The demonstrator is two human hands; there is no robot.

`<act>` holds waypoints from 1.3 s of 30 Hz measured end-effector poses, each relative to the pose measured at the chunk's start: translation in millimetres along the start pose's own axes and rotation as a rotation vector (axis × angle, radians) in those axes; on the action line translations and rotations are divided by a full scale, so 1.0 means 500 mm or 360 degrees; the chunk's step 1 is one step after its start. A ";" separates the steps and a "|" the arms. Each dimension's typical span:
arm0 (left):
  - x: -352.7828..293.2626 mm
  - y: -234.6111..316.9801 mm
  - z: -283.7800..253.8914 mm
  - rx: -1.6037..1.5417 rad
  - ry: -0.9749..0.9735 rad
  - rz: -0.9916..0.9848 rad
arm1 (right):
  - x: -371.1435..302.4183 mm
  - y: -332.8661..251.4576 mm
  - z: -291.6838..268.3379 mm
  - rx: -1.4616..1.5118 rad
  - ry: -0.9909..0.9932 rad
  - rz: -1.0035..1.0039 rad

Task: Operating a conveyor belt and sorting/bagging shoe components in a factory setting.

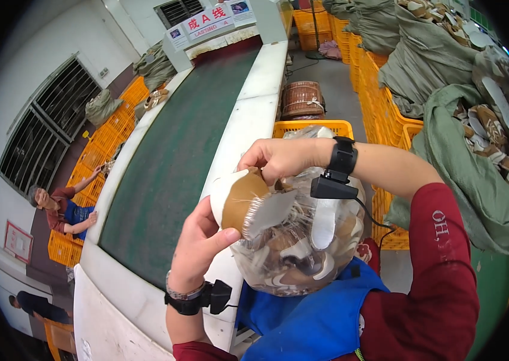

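One curved tan shoe upper (239, 201) | left fingers (224, 239), right fingers (256, 154) pinching it | clear plastic bag (293, 272) alongside

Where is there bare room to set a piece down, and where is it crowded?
Bare: the green belt between the left ledge and right ledge, and that right ledge beyond the right hand. Crowded: around the white-and-tan upper in the left hand and right hand, by the clear bag of shoe pieces; also rightward, where sacks top yellow crates.

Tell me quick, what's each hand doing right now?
Left hand: closed, holding the tan-and-white shoe upper.
Right hand: curled at the shoe upper's top edge; can't tell if its grip is closed.
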State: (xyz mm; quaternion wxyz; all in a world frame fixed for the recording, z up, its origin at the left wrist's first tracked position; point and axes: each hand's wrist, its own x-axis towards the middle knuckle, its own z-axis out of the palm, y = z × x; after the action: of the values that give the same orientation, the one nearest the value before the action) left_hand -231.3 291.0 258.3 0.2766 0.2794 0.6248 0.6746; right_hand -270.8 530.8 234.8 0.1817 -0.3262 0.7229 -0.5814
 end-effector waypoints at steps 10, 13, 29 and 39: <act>-0.197 0.083 -0.217 0.1863 0.0049 -0.0139 | -0.246 0.068 -0.071 -0.0322 0.1152 0.0133; -0.106 0.020 -0.380 0.1974 0.0108 0.0132 | -0.313 0.146 -0.050 -0.0106 0.1439 0.0365; 0.052 -0.305 -0.263 0.1008 0.0026 -0.0667 | -0.339 0.207 0.046 -0.0260 0.1491 0.0537; -0.088 -0.427 -0.117 -0.0528 0.0333 -0.0467 | -0.187 0.105 0.116 -0.1430 0.0697 -0.0027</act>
State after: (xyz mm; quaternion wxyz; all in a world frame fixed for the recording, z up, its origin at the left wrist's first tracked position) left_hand -237.9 233.1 40.1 0.3474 0.0650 0.5645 0.7459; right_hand -180.1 558.7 158.5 -0.1375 -0.2482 0.9204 -0.2688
